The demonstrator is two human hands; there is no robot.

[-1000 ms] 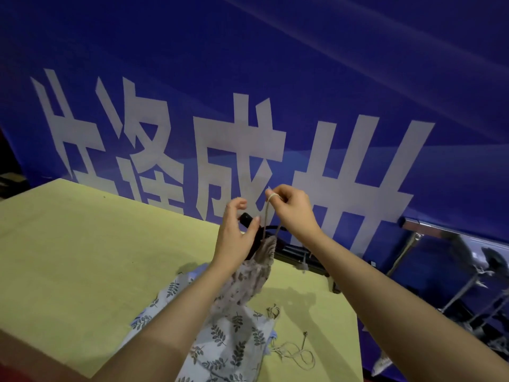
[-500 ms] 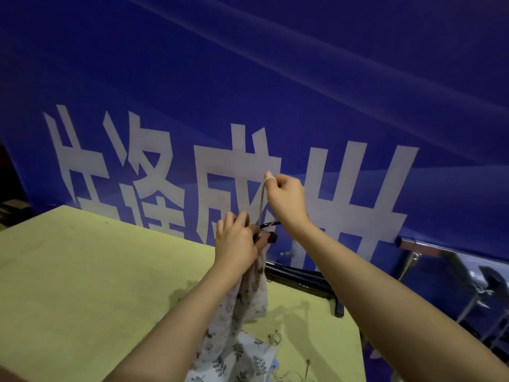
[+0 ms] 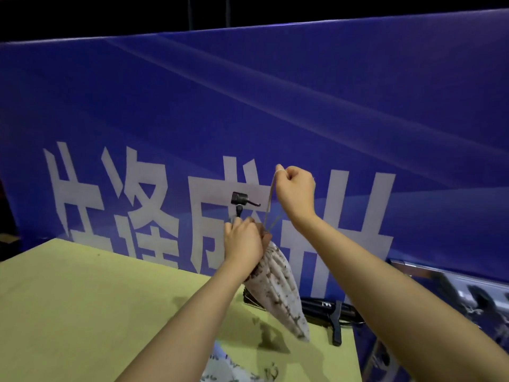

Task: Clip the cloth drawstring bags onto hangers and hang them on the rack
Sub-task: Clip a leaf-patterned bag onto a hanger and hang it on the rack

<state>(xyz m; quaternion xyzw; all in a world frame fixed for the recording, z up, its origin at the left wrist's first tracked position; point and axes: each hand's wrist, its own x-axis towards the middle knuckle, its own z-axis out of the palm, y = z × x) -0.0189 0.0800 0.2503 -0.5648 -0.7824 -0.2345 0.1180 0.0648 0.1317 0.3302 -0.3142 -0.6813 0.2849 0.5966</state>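
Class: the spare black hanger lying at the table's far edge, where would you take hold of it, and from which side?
Grip the black hanger probably by its long bar, coming from above: it lies flat on the table, the bar's top exposed, with the held bag hanging over its left end.

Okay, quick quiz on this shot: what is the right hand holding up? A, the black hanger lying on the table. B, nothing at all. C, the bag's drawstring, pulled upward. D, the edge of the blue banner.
C: the right hand pinches the pale drawstring, stretched up from the patterned bag gathered in the left hand.
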